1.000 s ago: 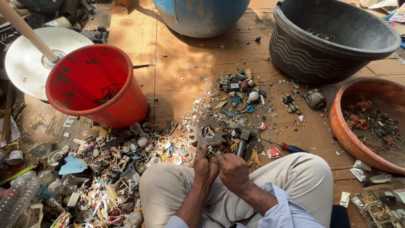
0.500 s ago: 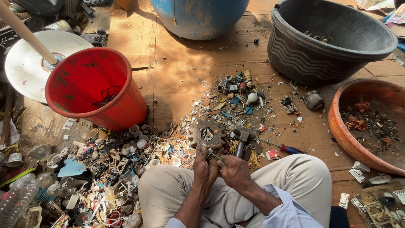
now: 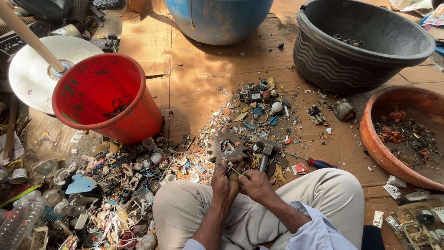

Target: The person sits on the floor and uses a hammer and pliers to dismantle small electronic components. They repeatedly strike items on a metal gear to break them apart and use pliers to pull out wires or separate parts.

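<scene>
Two hands gripping one small part, one hammer

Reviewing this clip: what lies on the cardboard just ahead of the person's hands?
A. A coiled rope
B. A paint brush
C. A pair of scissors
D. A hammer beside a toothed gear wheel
D: a hammer lies beside a rusty gear wheel, just beyond both hands.

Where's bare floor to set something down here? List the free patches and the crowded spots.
Free: cardboard between the red bucket, blue barrel and black tub. Crowded: scrap heap beside the left hand, and around the gear and hammer by the right hand.
</scene>
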